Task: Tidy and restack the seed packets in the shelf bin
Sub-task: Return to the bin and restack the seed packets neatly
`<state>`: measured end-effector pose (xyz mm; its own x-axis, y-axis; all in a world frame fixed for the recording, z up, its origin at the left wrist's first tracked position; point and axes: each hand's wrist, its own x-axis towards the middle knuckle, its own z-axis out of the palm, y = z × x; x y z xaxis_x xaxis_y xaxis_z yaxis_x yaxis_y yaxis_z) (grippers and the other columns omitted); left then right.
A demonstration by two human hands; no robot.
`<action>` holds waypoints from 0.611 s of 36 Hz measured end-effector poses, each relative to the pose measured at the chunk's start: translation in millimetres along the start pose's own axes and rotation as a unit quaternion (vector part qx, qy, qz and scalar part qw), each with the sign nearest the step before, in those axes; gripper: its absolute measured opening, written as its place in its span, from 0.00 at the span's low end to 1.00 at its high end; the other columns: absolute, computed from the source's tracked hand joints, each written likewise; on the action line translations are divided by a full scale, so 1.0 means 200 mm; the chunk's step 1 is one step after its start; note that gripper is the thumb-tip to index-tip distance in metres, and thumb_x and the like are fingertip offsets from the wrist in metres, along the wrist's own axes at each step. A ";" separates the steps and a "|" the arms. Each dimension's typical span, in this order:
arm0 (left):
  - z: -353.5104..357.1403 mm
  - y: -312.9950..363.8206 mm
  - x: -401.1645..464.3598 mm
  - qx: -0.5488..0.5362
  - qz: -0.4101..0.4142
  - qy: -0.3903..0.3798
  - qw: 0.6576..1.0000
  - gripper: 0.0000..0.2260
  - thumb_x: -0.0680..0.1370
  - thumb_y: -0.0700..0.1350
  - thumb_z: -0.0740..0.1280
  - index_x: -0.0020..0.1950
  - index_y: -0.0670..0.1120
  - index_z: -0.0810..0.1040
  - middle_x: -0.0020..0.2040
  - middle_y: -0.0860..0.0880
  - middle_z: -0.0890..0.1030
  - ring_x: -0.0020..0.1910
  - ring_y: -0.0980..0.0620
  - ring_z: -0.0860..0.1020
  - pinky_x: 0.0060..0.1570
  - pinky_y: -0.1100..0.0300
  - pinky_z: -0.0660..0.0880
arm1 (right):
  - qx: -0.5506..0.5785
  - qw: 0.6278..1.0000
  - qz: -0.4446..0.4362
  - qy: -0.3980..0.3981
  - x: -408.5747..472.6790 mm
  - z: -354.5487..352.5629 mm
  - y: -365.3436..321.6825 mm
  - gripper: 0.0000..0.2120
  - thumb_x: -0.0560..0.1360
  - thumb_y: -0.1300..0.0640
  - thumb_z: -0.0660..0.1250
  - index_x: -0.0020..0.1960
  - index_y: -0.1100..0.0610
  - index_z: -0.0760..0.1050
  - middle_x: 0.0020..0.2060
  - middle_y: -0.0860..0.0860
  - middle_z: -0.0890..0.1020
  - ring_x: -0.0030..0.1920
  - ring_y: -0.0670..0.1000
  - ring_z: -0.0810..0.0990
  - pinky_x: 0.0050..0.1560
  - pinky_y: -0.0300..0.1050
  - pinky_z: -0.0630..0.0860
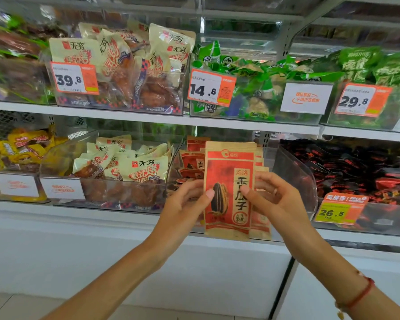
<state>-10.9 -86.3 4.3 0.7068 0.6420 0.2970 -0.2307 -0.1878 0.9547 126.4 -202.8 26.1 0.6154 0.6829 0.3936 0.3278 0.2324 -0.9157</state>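
1. Both hands held an upright stack of seed packets (pixel 229 192) at the front of the clear shelf bin (pixel 296 179): the left hand (pixel 183 209) gripped the stack's left edge with its thumb across the front packet's face, and the right hand (pixel 277 199) gripped the right edge, thumb tip on the front and fingers curled round the back.
2. White shelf boards ran across the whole view; the lower shelf (pixel 102 215) carried the bin, and the stack's bottom edge hung past the shelf's front lip, out in the free space before the white cabinet face.
3. To the right, a bin of dark red and black packets (pixel 356 172) stood just beside the clear bin's curved side wall, with a yellow price tag (pixel 340 209) reading 26.5 on its front.
4. To the left, a clear bin held cream snack packs (pixel 134 165), piled loosely and tilted at different angles, touching the divider beside the seed packets.
5. Inside the seed bin behind the held stack, more red and brown packets (pixel 192 162) lay jumbled, some leaning, some flat (how many I cannot tell).
6. On the upper shelf sat bins of cream packs and green packs (pixel 252 72), tagged 39.8, 14.8 and 29.8.
7. Both forearms reached up from the lower corners, converging on the stack; the right wrist wore a red string bracelet (pixel 360 294).
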 end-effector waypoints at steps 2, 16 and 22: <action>0.01 -0.01 0.00 0.019 0.020 -0.004 1.000 0.14 0.71 0.53 0.66 0.57 0.56 0.76 0.51 0.59 0.83 0.51 0.64 0.80 0.43 0.69 0.77 | -0.020 1.000 -0.006 -0.007 0.01 -0.02 -0.01 0.17 0.66 0.53 0.72 0.54 0.54 0.76 0.46 0.50 0.84 0.46 0.47 0.83 0.41 0.37 0.80; 0.07 -0.04 0.02 0.212 0.168 0.017 0.963 0.11 0.73 0.58 0.65 0.56 0.66 0.73 0.52 0.67 0.80 0.53 0.67 0.78 0.50 0.72 0.75 | -0.436 0.847 -0.304 0.009 0.03 -0.10 -0.13 0.17 0.73 0.49 0.67 0.59 0.44 0.67 0.50 0.48 0.81 0.52 0.51 0.77 0.55 0.52 0.77; 0.02 -0.08 0.07 0.299 0.224 0.068 0.925 0.15 0.77 0.64 0.61 0.62 0.63 0.73 0.58 0.68 0.75 0.60 0.70 0.71 0.53 0.78 0.68 | -0.299 0.902 -0.310 0.019 0.04 -0.15 -0.18 0.08 0.75 0.53 0.66 0.54 0.45 0.73 0.45 0.36 0.80 0.46 0.43 0.80 0.44 0.40 0.79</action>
<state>5.8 -78.0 -7.2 0.5307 0.4803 0.6983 -0.0394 -0.8090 0.5864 140.7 -225.7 64.2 0.2013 0.5235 0.8279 0.9386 0.1386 -0.3159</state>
